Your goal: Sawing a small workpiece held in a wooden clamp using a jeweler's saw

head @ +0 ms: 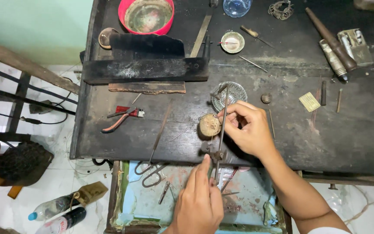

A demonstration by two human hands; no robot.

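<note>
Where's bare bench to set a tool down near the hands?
Bare patches: right of the right hand, below the yellow card; also between the red pliers and the file, toward the front edge. Crowded: around the round block and glass dish, and the back row by the red bowl.

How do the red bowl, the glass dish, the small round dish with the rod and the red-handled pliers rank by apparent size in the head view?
1. red bowl
2. red-handled pliers
3. glass dish
4. small round dish

The pliers and glass dish look close; that order is unsure.
</note>
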